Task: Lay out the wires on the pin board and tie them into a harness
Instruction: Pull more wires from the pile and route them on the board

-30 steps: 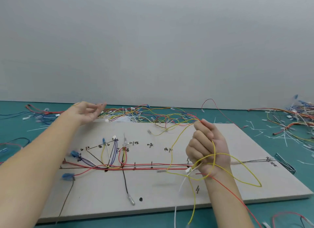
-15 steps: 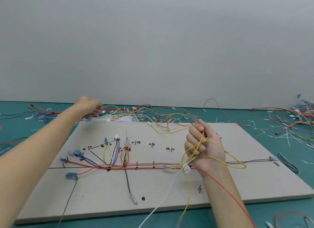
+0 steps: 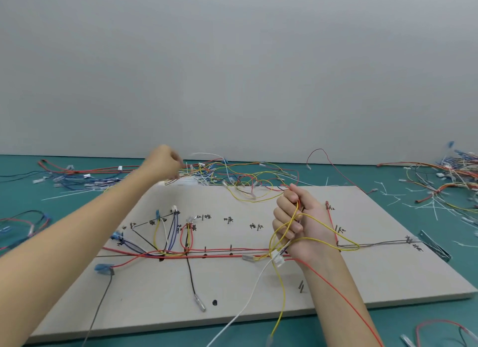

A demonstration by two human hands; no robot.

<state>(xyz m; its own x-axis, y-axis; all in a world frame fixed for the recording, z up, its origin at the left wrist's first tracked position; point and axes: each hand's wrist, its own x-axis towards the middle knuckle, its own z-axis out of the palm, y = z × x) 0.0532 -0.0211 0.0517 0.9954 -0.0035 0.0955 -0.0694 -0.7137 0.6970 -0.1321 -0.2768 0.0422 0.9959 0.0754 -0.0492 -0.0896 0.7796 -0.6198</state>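
1. Across the lower middle of the frame lies the pin board [image 3: 271, 289], flat on the teal worktop [image 3: 439, 326], with a main run of red wires [image 3: 219, 251] already routed between its pins and short branches fanning toward the upper left.
2. Our right hand [image 3: 297, 230], just right of centre, has its fingers curled round a loose bundle: yellow wire [image 3: 336, 230] loops out of the fist, a white wire [image 3: 245, 297] trails toward the bottom edge, and a red wire [image 3: 344, 295] runs down along the forearm. We judge that this grip keeps the picked wires together and off the board until each gets its route.
3. A white connector [image 3: 278, 257] hangs just below that fist, close over the red run, probably where this bundle joins the trunk.
4. Our left hand [image 3: 163, 163], at centre left, reaches past the far edge of the board into the tangled pile of loose wires [image 3: 232, 176]. Motion blur hides the fingers; they look curled, but we cannot tell whether they pinch a wire.
5. Handwritten labels [image 3: 204, 216] beside the pins appear to mark which colour goes where, which explains the branches ending at them.
6. More cut wires [image 3: 445, 181] and white cable ties [image 3: 388, 191] litter the right of the frame, within reach for the tying step, which we judge has not begun.
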